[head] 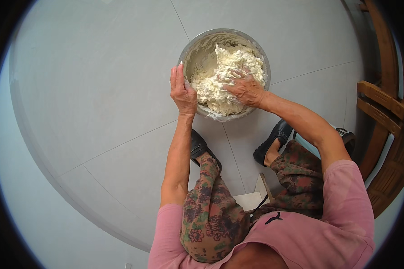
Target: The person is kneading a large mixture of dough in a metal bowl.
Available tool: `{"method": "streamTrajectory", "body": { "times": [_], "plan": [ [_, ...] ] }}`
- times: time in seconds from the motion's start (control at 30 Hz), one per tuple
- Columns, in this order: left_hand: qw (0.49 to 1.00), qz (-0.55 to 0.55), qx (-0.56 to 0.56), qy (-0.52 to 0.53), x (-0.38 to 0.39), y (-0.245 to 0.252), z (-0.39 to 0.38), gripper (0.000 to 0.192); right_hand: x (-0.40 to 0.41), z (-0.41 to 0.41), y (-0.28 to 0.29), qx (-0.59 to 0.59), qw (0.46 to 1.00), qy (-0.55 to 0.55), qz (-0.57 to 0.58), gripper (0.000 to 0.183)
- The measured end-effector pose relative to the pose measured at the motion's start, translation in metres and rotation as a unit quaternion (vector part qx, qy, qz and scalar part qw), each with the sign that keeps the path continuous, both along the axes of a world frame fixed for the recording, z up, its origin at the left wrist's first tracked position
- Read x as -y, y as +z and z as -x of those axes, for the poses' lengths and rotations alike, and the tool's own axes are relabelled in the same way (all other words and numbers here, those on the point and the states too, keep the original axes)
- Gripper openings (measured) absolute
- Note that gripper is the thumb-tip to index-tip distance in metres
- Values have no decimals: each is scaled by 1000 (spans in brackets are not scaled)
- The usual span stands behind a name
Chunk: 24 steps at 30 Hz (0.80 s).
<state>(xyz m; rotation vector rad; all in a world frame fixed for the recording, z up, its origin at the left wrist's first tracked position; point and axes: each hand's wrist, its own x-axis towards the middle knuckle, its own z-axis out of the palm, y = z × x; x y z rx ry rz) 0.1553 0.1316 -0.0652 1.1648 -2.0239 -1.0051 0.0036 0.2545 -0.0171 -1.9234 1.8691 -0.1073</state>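
Note:
A round metal basin [224, 118] stands on the tiled floor in front of me. Pale, shaggy, sticky dough [235, 64] fills much of it and peaks towards the back, while smears coat the inner wall. My right hand [245, 89] presses into the dough from the right, its fingertips partly buried. At the basin's left rim is my left hand [182, 92], with its fingers pointing up and bits of dough on them. Its thumb side lies against the rim; whether it grips the rim is hard to tell.
My dark shoes [199, 145] are on the floor just below the basin. Wooden furniture [380, 97] stands at the far right. A pale container [309, 143] with a dark handle sits beside my right leg. Part of a low seat [249, 200] shows between my legs.

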Motion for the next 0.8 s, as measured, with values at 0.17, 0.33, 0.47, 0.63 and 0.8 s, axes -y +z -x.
{"method": "streamTrajectory", "body": {
  "times": [0.17, 0.33, 0.47, 0.63, 0.8],
  "plan": [
    [1000, 7, -3, -5, 0, 2, 3, 50, 41, -8, -13, -73, 996, 39, 24, 30],
    [1000, 16, 1, -9, -8, 2, 9, 48, 70, -2, -35, -54, 997, 9, 48, 25],
    [999, 26, -36, -12, -3, -6, 6, 41, 78, 0, -26, -25, 1000, -8, 6, 37],
    [995, -59, -76, -5, 1, 0, 5, 40, 79, -1, 8, 58, 990, 35, -128, 59],
    [995, -59, -73, -11, -2, 1, 4, 39, 93, -24, 1, -16, 984, 26, -174, 52]
  ]
}}
